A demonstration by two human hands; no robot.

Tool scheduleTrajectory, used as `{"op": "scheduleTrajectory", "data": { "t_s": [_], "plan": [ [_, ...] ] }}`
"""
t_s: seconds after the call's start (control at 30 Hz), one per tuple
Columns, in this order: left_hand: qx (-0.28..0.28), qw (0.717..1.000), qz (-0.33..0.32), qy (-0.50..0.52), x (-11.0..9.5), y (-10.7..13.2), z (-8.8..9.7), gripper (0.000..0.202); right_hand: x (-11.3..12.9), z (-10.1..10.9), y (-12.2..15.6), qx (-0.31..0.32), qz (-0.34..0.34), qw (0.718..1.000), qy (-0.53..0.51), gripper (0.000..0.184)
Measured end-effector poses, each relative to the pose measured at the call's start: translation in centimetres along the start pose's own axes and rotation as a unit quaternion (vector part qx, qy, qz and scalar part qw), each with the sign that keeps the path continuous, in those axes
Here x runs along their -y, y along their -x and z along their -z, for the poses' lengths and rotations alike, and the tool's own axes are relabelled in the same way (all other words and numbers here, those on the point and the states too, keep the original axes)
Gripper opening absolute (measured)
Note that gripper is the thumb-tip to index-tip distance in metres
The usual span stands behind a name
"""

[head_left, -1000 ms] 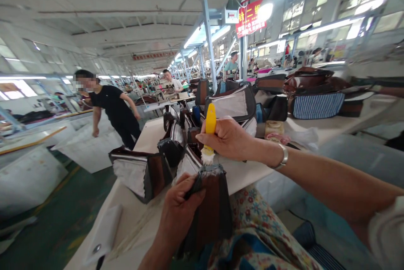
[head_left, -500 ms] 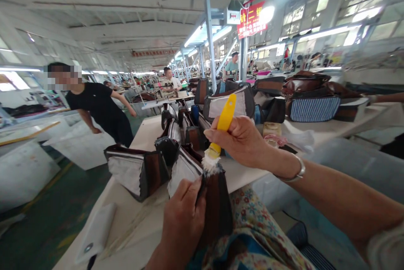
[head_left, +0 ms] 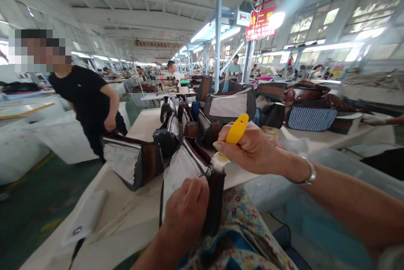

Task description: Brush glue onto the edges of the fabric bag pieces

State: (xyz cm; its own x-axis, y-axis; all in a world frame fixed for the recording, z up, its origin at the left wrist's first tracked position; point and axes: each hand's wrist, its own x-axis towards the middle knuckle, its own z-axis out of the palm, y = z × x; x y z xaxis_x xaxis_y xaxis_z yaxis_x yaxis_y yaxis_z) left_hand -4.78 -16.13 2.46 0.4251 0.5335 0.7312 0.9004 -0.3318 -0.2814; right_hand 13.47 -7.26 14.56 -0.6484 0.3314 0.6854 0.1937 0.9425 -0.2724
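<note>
My right hand (head_left: pixel 252 148) is closed around the yellow handle of a glue brush (head_left: pixel 238 129). Its whitish, clumped bristles are at the top corner of a bag piece (head_left: pixel 179 169) in front of me. This piece has a pale grey lining outward, a zipper strip along the top and a dark side. My left hand (head_left: pixel 189 202) grips the piece by its near side edge, fingers curled over it; the thumb is mostly hidden. Another bag piece (head_left: pixel 123 160) with a brown stripe stands to the left on the table (head_left: pixel 142 211).
Several more bag pieces (head_left: pixel 232 104) stand farther back on the table. A striped bag piece (head_left: pixel 312 117) and brown leather-like ones lie at the right. A white box-like object (head_left: pixel 86 215) sits at the front left. A person in black (head_left: pixel 91 97) is beside the table, near white bins (head_left: pixel 78 144).
The brush has moved slightly right and down, its handle tilting further right. The bag piece has turned so more of its pale lining shows. The person in black is nearer and farther left.
</note>
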Motion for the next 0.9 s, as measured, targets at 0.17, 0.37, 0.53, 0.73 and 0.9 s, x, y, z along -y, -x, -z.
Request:
{"op": "scheduleTrajectory", "data": {
  "t_s": [0.17,0.37,0.53,0.73,0.9],
  "plan": [
    [-0.004,1.000,-0.012,0.001,-0.4,-0.2,0.0,0.010,-0.2,-1.5,-0.3,0.093,-0.024,0.994,0.049,0.029],
    [0.013,0.999,-0.028,-0.010,-0.5,0.3,-0.2,0.014,-0.5,-2.0,-1.0,0.098,-0.059,0.992,0.057,0.032],
    [0.012,0.999,-0.029,-0.006,-0.1,0.4,-0.1,0.013,-1.3,-2.8,-1.4,0.079,-0.077,0.989,0.102,0.029],
    [-0.004,0.999,-0.045,0.009,0.4,0.5,-0.3,0.016,-1.4,-3.5,-1.0,0.091,-0.099,0.991,0.011,0.030],
    [-0.015,0.989,0.100,0.112,3.0,0.4,0.7,0.011,-3.1,-2.6,-0.2,-0.135,-0.187,0.962,-0.145,0.025]
  ]
}}
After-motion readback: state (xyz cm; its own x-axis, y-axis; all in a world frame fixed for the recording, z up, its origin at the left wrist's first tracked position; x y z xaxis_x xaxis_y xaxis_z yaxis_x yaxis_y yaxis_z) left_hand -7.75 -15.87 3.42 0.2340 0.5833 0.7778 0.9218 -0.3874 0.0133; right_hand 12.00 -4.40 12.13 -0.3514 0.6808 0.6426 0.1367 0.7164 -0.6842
